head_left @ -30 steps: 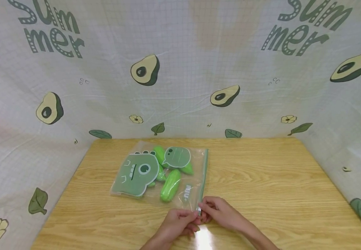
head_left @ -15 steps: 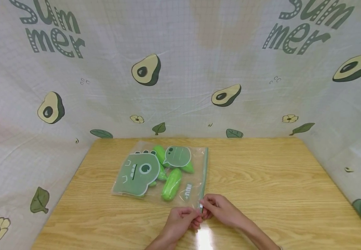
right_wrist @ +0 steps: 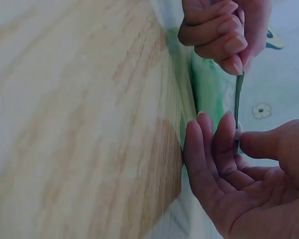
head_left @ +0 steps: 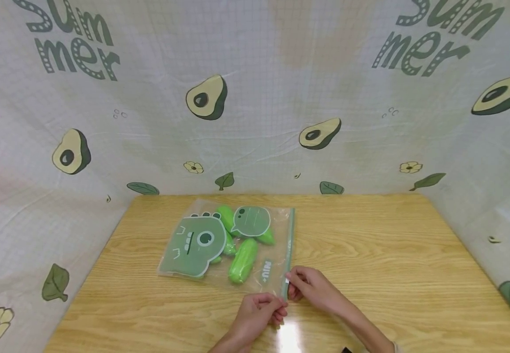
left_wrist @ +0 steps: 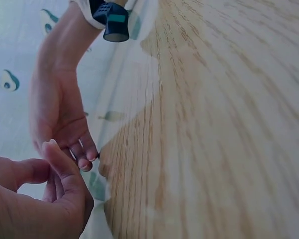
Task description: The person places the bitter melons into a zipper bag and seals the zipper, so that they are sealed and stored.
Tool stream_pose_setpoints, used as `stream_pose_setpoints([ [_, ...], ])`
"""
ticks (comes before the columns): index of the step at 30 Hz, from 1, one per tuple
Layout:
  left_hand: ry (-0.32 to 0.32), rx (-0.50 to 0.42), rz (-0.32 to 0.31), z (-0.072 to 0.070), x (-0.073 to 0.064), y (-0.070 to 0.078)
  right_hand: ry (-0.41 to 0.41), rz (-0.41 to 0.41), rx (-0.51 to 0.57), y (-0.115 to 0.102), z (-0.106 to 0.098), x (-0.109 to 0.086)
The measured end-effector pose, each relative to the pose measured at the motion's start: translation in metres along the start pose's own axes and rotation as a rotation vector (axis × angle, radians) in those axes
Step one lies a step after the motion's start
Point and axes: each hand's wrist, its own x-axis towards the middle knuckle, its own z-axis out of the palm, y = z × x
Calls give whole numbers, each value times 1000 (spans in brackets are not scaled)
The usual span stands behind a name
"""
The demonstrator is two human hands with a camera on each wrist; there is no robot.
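Note:
A clear slider zip bag with a green monster print lies flat on the wooden table. Several bright green, elongated vegetable-like pieces show through its plastic. Its green zip edge faces right. My left hand pinches the near corner of that edge between thumb and forefinger. A little farther along, my right hand pinches the small pale slider on the green strip, thumb against forefinger. In the right wrist view the strip runs taut between the left hand and the slider.
The wooden table extends on both sides of the bag. White cloth printed with avocados and leaves hangs behind it and at both sides. A dark device is strapped to the right wrist.
My right hand has slid the pale slider away from the near corner, along the green zip edge. My left hand keeps its pinch on the corner, shifted slightly right.

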Motion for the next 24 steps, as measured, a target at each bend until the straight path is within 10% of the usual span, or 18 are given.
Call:
stream_pose_setpoints([
  [24,-34,31,25,1,0,3,49,26,-21,3,-14,19],
])
